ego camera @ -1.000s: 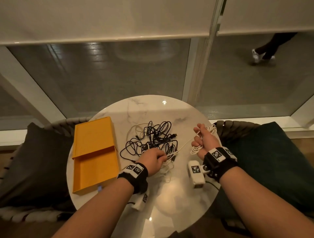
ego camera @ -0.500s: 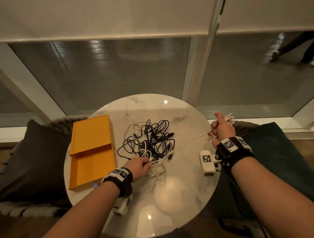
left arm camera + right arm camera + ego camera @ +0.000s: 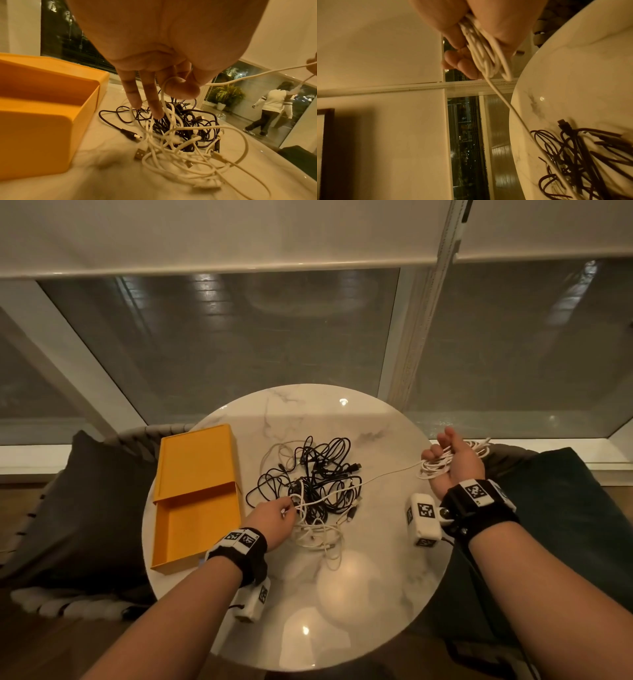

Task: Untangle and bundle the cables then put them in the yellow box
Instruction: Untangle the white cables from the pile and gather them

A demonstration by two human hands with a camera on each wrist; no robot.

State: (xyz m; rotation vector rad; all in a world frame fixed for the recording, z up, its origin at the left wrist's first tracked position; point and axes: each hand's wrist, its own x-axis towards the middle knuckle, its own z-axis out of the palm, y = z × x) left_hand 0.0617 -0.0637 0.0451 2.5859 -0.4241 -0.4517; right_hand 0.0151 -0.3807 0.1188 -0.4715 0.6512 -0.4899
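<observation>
— Drawing one white cable [image 3: 383, 475] out of the tangle [image 3: 315, 474], is that the step in hand?

— I'd judge so. The right hand [image 3: 454, 462], raised off the right edge of the round marble worktop [image 3: 376, 594], has its fingers [image 3: 462, 65] curled round a bunch of white loops [image 3: 481, 54], and the free run of that same cable stretches back across to the pile

— And the left hand [image 3: 272, 520]?

— Low at the near edge of the tangle. Its thumb and forefinger pinch a white strand [image 3: 164, 92]; the other fingers [image 3: 152, 102] reach straight down into the black cables [image 3: 197, 121]. It seems to be steadying the heap or freeing a snag, I can't tell which

— How far along?

— Early. Black and white leads lie knotted together mid-worktop, and the yellow box [image 3: 178, 529] sits open just beside them on the left with nothing visible in it, its lid [image 3: 198, 457] at the far end

— Next move?

— Likely working the strand clear of the black loops while the right hand gathers the slack. It wants a gentle pull: a plug [image 3: 132, 135] caught in a loop could drag the whole heap along
</observation>
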